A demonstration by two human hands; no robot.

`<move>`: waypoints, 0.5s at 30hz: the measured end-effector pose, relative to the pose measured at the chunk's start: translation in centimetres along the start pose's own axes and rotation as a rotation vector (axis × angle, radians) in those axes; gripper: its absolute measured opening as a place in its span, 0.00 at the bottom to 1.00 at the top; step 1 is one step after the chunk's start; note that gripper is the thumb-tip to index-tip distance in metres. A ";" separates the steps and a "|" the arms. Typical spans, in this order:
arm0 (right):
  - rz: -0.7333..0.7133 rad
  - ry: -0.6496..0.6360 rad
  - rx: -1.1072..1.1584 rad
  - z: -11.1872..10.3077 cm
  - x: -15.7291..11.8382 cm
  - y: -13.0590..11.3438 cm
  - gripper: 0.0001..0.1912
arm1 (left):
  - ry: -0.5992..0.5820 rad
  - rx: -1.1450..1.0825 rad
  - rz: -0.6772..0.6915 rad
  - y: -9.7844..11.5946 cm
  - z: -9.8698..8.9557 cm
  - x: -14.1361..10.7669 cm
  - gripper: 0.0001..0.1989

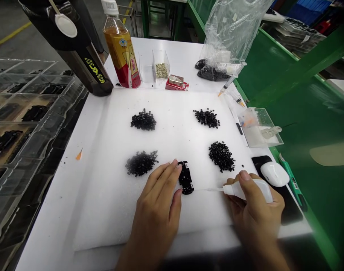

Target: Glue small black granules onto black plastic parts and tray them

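Observation:
A flat black plastic part (186, 178) with cut-outs lies on the white foam sheet (177, 143). My left hand (162, 199) rests at its left edge, fingers stretched out and fingertips touching it. To the right, my right hand (253, 210) is closed around a small white squeeze bottle (239, 189). The bottle's thin needle tip points left, just short of the part's lower right side. Small black pieces form several heaps: one beside my left hand (141, 163), one above my right hand (221, 156), and others (143, 120) farther back.
At the back stand a black tumbler (84, 67), a drink bottle (122, 52), a clear box of small metal pieces (161, 69) and a plastic bag (231, 34). On the right are a syringe (228, 82), a white earbud case (274, 174) and a green cutter (292, 180). Divided trays (33, 130) line the left.

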State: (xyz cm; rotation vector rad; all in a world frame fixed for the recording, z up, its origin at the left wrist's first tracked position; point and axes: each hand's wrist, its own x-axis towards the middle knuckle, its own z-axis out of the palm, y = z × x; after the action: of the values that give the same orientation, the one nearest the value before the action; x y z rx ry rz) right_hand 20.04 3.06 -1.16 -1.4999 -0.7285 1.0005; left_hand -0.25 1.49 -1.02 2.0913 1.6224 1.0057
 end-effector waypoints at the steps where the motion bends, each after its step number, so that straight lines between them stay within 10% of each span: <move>1: 0.003 0.004 -0.003 0.1 -0.1 -0.1 0.17 | 0.002 -0.001 -0.001 0.0 0.0 0.0 0.24; 15: -0.014 0.086 -0.022 0.8 0.1 -0.6 0.21 | -0.013 -0.008 -0.010 0.2 -0.1 0.0 0.23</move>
State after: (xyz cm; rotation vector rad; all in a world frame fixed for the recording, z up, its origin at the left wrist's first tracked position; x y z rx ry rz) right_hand 19.38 3.62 -0.59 -1.5457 -0.6897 0.9142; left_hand -0.18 1.38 -0.88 2.0784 1.6180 0.9926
